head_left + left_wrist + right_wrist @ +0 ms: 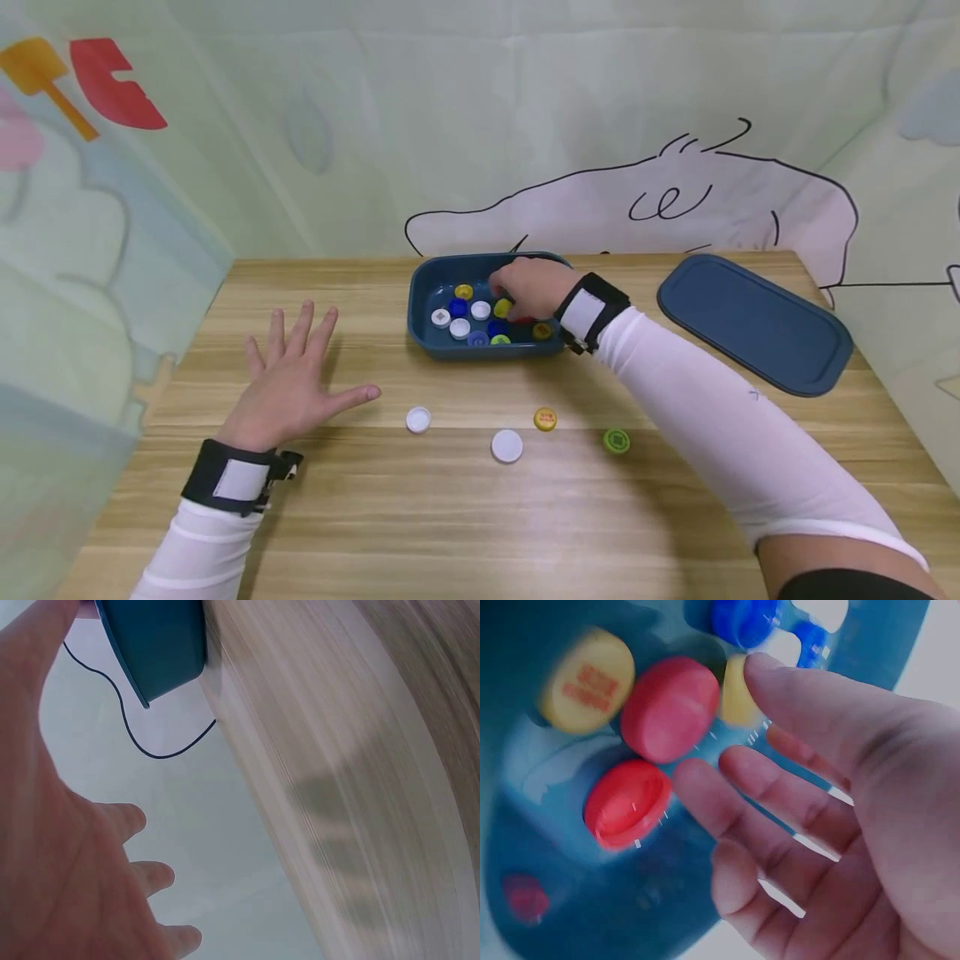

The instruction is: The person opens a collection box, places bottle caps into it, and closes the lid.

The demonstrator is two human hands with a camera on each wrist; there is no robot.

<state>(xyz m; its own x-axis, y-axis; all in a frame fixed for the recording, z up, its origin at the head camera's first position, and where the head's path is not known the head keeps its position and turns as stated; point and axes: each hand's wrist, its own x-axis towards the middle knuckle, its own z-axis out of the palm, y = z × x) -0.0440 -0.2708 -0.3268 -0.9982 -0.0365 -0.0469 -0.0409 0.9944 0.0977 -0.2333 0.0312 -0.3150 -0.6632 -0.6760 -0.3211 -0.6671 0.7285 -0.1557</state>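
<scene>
Right hand (pixel 847 802), fingers (pixel 697 791) apart, hangs over glossy round red, yellow, blue, white caps (pixel 671 709); left hand (pixel 288 392), fingers spread.

Left hand (pixel 71 855) looms big and close, filling left edge. Thumb (pixel 34 656) stretched upward, three fingertips (pixel 135 818) jutting out, spread apart. Past thumb, blue-green container (pixel 161 649), cut off at top, rim along its left side. Wooden tabletop (pixel 300 697) slants down right side, soft dark shadows (pixel 341 856) across it. Pale backdrop (pixel 210 825) beyond, curving black line (pixel 157 757) on it.
</scene>
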